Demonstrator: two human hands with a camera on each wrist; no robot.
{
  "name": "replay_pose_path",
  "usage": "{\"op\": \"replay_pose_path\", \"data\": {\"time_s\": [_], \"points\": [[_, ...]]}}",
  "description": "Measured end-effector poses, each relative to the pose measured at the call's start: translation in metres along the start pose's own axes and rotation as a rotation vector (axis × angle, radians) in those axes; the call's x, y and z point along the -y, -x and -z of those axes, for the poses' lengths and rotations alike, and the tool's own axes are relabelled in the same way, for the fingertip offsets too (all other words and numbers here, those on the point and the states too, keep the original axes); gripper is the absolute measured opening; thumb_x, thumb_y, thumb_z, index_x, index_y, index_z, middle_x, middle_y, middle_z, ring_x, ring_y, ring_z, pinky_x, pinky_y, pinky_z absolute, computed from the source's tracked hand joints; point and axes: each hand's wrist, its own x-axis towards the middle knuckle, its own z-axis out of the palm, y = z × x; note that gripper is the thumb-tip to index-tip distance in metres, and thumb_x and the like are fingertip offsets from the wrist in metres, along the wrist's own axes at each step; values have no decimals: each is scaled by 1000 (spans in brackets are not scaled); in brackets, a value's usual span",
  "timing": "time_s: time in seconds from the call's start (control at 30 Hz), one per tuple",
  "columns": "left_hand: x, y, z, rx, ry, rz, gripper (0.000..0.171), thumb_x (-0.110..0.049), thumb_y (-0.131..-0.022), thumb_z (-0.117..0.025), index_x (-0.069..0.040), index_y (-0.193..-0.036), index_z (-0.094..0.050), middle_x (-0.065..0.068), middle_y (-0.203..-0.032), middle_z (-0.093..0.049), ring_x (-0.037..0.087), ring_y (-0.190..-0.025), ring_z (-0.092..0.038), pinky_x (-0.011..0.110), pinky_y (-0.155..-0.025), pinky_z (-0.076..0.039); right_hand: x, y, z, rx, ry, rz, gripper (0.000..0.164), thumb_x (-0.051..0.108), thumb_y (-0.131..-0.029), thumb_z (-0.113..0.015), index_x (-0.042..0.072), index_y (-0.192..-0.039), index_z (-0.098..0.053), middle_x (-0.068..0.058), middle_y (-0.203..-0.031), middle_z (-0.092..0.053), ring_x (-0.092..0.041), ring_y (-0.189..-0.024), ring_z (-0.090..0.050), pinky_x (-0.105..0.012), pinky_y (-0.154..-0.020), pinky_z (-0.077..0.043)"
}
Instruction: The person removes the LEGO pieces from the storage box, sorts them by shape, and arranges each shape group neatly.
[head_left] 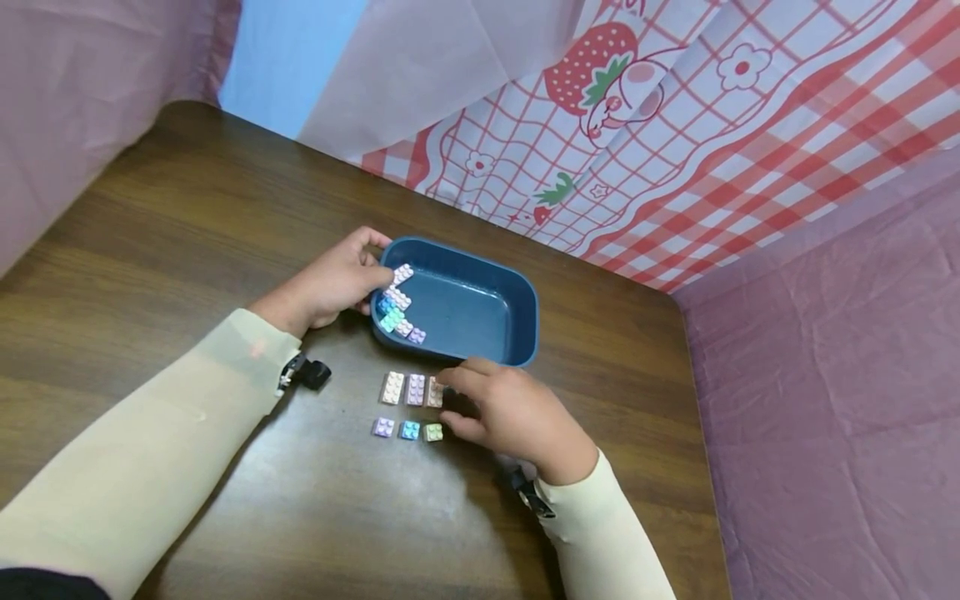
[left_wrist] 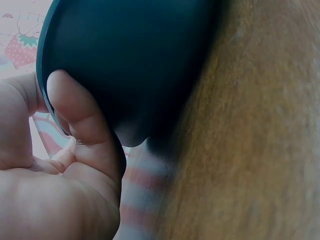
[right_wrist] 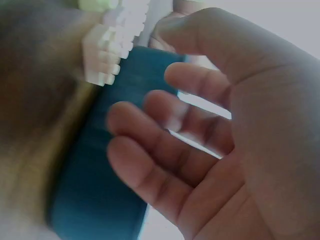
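My left hand [head_left: 341, 279] grips the left end of a dark blue plastic bin [head_left: 528, 321], thumb over its rim and fingers outside. Several small toy bricks [head_left: 392, 318], white, blue, mint and lilac, lie inside against that end. In front of the bin are two short rows of bricks: a cream brick [head_left: 392, 388], a lilac brick [head_left: 416, 389] and a peach brick [head_left: 435, 393] behind; a small lilac brick [head_left: 384, 427], blue brick [head_left: 409, 430] and lime brick [head_left: 433, 432] nearer. My right hand [head_left: 517, 417], fingers loosely bent and holding nothing, partly covers the peach brick.
Everything stands on a brown wooden table [head_left: 315, 500]. A strawberry-patterned checked cloth [head_left: 510, 167] hangs along the back edge, with pinkish curtains [head_left: 817, 375] at the sides. Dark wrist straps with small devices [head_left: 311, 373] sit on both wrists.
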Motion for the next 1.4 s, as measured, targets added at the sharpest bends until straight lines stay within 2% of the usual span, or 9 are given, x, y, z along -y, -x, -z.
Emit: {"op": "replay_pose_path", "data": {"time_s": [0.1, 0.17, 0.4, 0.53, 0.7, 0.97, 1.13, 1.4], "points": [[0, 0, 0, -1, -1, 1, 54, -7, -98, -62, -11, -146, -37, 20, -108, -58, 25, -76, -61, 28, -55, -54, -5, -1, 8, -39, -53, 41, 38, 38, -96, -75, 20, -129, -71, 7, -110, -67, -6, -84, -60, -19, -71, -54], [0, 1, 0, 0, -1, -1, 54, -7, -98, -62, -11, -146, -37, 20, -107, -58, 25, -76, -61, 28, -55, -54, -10, -3, 13, -58, -88, 61, 37, 38, -96, -75, 20, -127, -72, 7, -110, -66, -7, -84, -60, -18, -71, -53], [-1, 1, 0, 4, 4, -5, 54, -6, -98, -61, -11, -146, -37, 20, -107, -58, 24, -77, -61, 27, -55, -54, -31, -15, 29, -64, -187, 57, 34, 36, -94, -79, 19, -122, -74, 2, -110, -67, -8, -86, -60, -23, -72, -57], [0, 1, 1, 13, 6, -1, 54, -7, -99, -61, -10, -146, -36, 22, -109, -59, 24, -76, -61, 27, -55, -53, -43, -28, 35, -36, -195, 77, 32, 37, -95, -77, 17, -120, -74, 4, -104, -66, -9, -88, -58, -25, -74, -56], [0, 1, 1, 3, 8, -1, 54, -8, -98, -61, -11, -146, -36, 21, -109, -60, 24, -75, -61, 28, -55, -54, -56, -51, 40, 20, -202, 98, 29, 34, -96, -76, 19, -121, -73, 9, -108, -67, -11, -93, -61, -26, -79, -57], [0, 0, 1, 7, 7, -7, 54, -8, -99, -62, -11, -146, -37, 22, -109, -60, 21, -70, -59, 27, -52, -52, -70, -79, 41, 128, -212, 64, 32, 32, -98, -75, 15, -125, -73, -3, -111, -71, -19, -92, -67, -32, -80, -60], [0, 0, 1, 2, -4, 6, 54, -9, -99, -62, -12, -147, -36, 21, -110, -59, 22, -72, -59, 28, -53, -53, -78, -94, 40, 166, -208, 41, 31, 31, -98, -74, 15, -125, -73, -3, -116, -73, -18, -96, -68, -33, -84, -59], [2, -2, 2, -3, -21, 15, 52, -11, -100, -61, -14, -146, -36, 21, -111, -60, 21, -71, -59, 28, -53, -53, -85, -116, 38, 203, -272, 93, 23, 22, -99, -72, 14, -121, -74, -2, -114, -73, -12, -98, -67, -36, -88, -61]]}}
